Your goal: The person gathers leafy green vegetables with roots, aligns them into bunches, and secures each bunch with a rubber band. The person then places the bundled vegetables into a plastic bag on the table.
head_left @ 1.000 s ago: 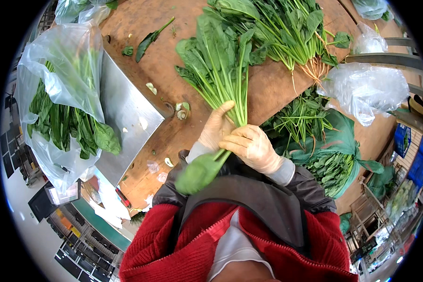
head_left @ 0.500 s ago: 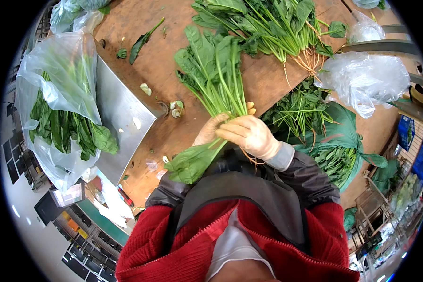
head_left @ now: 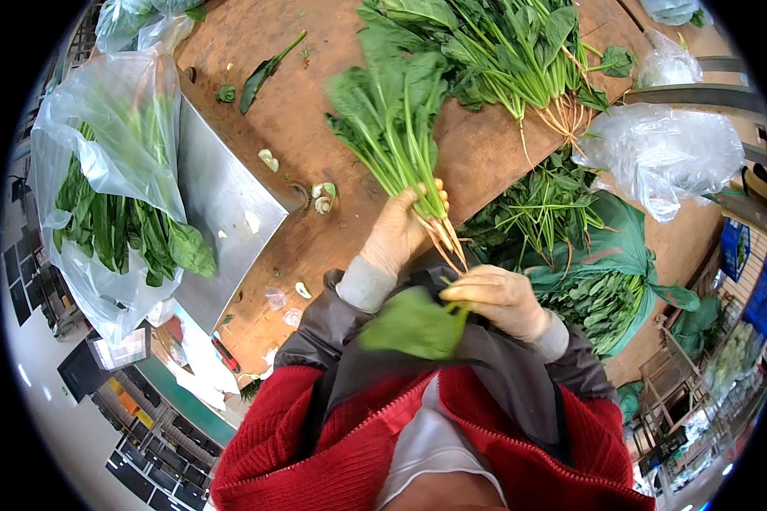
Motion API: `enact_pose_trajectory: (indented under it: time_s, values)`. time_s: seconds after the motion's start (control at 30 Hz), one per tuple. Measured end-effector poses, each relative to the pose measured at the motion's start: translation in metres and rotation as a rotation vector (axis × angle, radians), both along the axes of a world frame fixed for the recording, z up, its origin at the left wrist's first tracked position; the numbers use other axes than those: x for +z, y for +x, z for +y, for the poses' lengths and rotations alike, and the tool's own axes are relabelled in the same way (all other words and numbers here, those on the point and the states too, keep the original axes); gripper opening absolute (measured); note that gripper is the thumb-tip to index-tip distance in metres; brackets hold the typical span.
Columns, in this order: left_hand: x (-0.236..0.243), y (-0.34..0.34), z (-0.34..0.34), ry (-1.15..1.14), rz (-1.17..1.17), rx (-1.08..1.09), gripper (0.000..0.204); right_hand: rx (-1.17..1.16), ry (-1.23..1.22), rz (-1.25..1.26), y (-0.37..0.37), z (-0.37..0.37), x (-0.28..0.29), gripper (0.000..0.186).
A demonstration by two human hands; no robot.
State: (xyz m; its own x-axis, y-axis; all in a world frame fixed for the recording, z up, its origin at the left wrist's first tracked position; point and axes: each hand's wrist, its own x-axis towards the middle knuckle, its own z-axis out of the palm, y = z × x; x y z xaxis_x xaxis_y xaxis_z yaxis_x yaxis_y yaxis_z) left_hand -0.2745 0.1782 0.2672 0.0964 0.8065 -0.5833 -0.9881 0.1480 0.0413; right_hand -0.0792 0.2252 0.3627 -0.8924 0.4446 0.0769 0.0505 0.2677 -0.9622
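My left hand (head_left: 392, 234) is closed round the lower stems of a spinach bunch (head_left: 400, 136). Its leaves point away from me over the table, and its pinkish roots stick out below my fingers towards my right hand. Close to my apron, my right hand (head_left: 504, 300) pinches the stalk of a single spinach leaf (head_left: 413, 328), which is smeared by motion. A larger heap of spinach (head_left: 503, 51) with long orange roots lies at the far side, just right of the bunch that I hold.
On the left a clear plastic bag (head_left: 115, 128) of greens rests on a metal tray (head_left: 209, 204). Scraps and a loose leaf (head_left: 264, 77) dot the brown table (head_left: 298, 111). A green bag (head_left: 622, 230) of greens and a crumpled clear bag (head_left: 669, 149) are at right.
My hands have come apart. The right hand has moved down and right, carrying the single leaf away from the bunch. The roots now show below my left hand.
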Motion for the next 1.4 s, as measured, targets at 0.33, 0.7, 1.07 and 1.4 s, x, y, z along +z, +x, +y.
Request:
enact_pose_trajectory:
  time_s: [0.33, 0.7, 1.07, 1.4]
  values:
    - [0.021, 0.003, 0.013, -0.008, 0.239, -0.021, 0.043, -0.555, -0.497, -0.42, -0.007, 0.029, -0.03, 0.049]
    - [0.005, -0.022, -0.022, 0.079, 0.115, 0.177, 0.047, -0.447, -1.183, 0.012, -0.027, 0.031, -0.068, 0.041]
    - [-0.015, -0.016, -0.025, 0.012, 0.257, 0.048, 0.048, -0.302, -0.97, 0.124, -0.041, 0.026, 0.021, 0.046]
    - [-0.009, -0.014, -0.022, 0.23, -0.014, 0.161, 0.046, -0.348, 0.337, -0.4, -0.113, 0.01, -0.043, 0.036]
